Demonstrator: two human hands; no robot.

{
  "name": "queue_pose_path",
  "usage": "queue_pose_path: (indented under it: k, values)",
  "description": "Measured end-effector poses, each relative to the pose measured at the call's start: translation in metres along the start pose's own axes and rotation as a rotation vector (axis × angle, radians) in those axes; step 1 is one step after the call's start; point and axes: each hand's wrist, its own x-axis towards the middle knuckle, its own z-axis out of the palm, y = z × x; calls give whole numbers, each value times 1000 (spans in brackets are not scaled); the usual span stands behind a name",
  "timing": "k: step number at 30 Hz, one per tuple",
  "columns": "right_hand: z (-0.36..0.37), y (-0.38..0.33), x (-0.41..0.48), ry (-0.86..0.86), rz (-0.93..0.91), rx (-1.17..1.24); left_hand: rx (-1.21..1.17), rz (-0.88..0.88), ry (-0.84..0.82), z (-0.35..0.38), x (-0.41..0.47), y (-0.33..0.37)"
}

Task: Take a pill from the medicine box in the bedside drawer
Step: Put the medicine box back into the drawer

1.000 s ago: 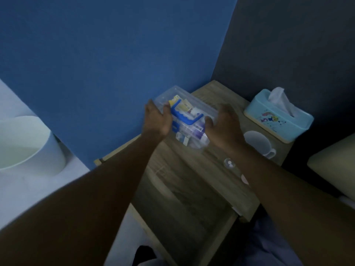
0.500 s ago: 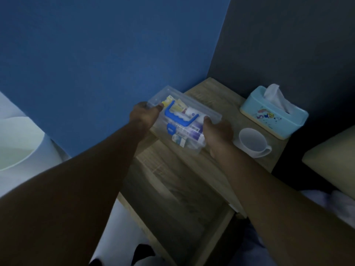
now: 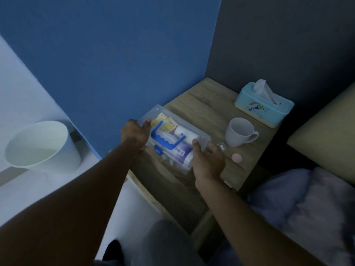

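Observation:
A clear plastic medicine box [image 3: 184, 131] with a blue handle and latch holds packets and tubes. It is at the front left of the bedside table top [image 3: 203, 104], above the open drawer [image 3: 172, 191]. My left hand [image 3: 134, 133] grips its left end, thumb on the lid. My right hand [image 3: 207, 160] holds its right end from below, thumb on the lid edge. The lid looks closed. Whether the box rests on the table or hangs just above it, I cannot tell.
A white mug [image 3: 240, 134] stands to the right of the box, a light blue tissue box [image 3: 264, 104] behind it. A small clear item [image 3: 221, 145] and a pink round item [image 3: 236, 158] lie near my right hand. A white bin [image 3: 42, 146] stands left, bedding [image 3: 303, 204] right.
Both hands have kept hold of the medicine box and brought it slightly lower and nearer the table's front edge. My view has shifted, showing more of the bed and bin.

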Motion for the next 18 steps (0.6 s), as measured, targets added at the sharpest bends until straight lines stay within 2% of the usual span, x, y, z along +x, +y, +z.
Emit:
queue_pose_path:
  k: [3, 7, 15, 18]
  values:
    - [-6, 19, -22, -7, -46, -90, 28, 8, -19, -4, -12, -13]
    - [-7, 41, -37, 7, -94, -71, 92, -16, -81, -3, -22, -32]
    - [3, 99, -14, -55, 36, -99, 63, -27, -272, 25, -18, -77]
    - [7, 123, -1, -24, 103, -93, 22, -54, -344, 40, -15, -92]
